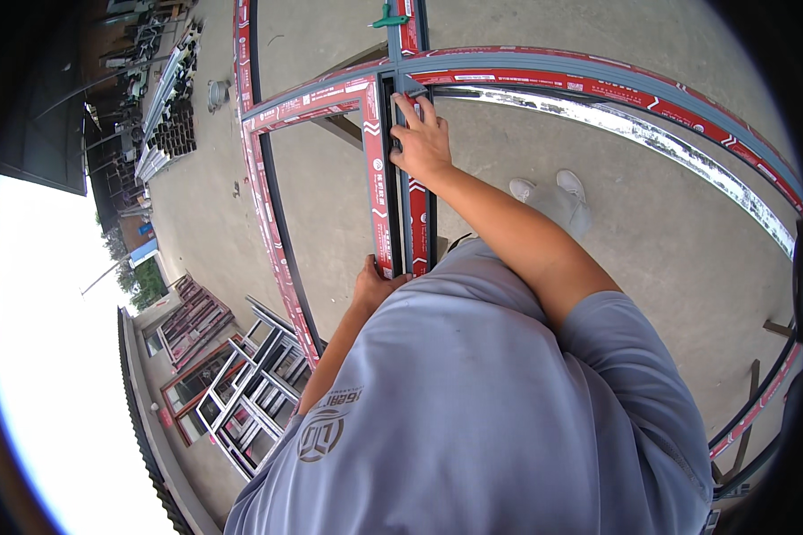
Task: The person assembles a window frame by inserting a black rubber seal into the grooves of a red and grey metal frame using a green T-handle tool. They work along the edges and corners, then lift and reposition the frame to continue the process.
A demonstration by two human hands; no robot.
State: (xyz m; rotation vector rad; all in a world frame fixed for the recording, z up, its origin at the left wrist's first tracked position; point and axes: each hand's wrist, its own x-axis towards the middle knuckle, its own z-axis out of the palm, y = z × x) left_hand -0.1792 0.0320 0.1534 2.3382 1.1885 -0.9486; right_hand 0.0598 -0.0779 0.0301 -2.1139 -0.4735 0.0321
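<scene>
A large window frame (526,73) of grey profile with red protective film lies in front of me. Set in its left section is a narrower sash (377,178), also wrapped in red film. My left hand (376,283) grips the near end of the sash's right-hand bar, its fingertips partly hidden. Farther along, my right hand (422,143) rests over the dark gap between that bar and the frame's upright (418,218), just short of the crossing. Its fingers are apart and bent; the fingertips touch a small dark piece by the corner, too small to name. A green-handled tool (388,16) lies across the upright beyond.
A long bar with worn white film (633,134) runs beneath the right section. Bare frames (257,392) lean at the lower left, by a low building. Profile stock (169,116) lies stacked at the far left. A person's white shoes (569,185) stand on the concrete floor.
</scene>
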